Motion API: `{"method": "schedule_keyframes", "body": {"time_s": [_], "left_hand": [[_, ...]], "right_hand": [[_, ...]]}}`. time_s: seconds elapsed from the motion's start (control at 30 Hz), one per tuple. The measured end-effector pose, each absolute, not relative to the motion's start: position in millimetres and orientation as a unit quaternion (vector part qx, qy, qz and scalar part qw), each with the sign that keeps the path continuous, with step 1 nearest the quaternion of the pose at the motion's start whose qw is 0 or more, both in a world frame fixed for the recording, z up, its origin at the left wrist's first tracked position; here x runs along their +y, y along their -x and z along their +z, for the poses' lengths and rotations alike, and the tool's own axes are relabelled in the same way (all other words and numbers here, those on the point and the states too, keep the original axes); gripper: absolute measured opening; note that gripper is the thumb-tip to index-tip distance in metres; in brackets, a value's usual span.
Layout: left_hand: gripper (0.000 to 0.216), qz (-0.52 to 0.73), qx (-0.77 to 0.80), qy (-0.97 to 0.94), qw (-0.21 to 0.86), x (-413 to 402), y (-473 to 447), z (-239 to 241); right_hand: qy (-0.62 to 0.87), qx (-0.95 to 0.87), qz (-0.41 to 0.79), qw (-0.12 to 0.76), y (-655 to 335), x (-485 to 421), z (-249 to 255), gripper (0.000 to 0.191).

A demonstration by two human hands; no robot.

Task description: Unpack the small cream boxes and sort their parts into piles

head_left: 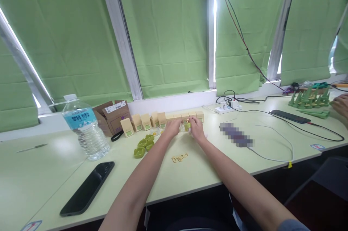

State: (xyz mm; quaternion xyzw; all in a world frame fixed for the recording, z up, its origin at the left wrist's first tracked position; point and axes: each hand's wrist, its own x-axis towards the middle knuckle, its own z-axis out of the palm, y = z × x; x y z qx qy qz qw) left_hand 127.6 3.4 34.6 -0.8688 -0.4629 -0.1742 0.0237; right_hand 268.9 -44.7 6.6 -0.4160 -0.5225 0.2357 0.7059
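Head view: small olive-green plastic piece [187,126], rounded, cup-like.

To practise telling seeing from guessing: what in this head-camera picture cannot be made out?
Head view:
Green piece between left hand and right hand: small, half covered by them; shape and grip unclear.
Pixelated patch on the table: blurred, contents unknown.
Another person's hand: cut off by the right edge.
Bottle label: print too small to read.
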Motion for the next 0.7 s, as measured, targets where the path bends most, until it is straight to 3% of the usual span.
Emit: {"method": "schedule_keyframes", "body": {"time_s": [0.13, 0.3, 0.47, 0.6, 0.7], "left_hand": [[0.041, -0.294, -0.434, 0.851, -0.018, -10, -126, 40], [0.028, -0.413, -0.409, 0.786, -0.211, -44, -110, 41], [0.046, -0.387, -0.334, 0.773, -0.377, -71, -93, 23], [0.062, -0.383, -0.343, 0.752, -0.413, -74, -94, 13], [0.061, -0.419, -0.359, 0.723, -0.416, -70, -94, 14]], "right_hand": [[0.437, -0.549, 0.231, 0.674, -266, -47, 7, 0.025], [0.434, -0.628, 0.226, 0.605, -258, -59, 10, 0.021], [0.429, -0.667, 0.221, 0.568, -255, -68, 11, 0.020], [0.441, -0.661, 0.230, 0.562, -258, -66, 8, 0.024], [0.423, -0.651, 0.278, 0.566, -258, -62, 6, 0.032]]}}
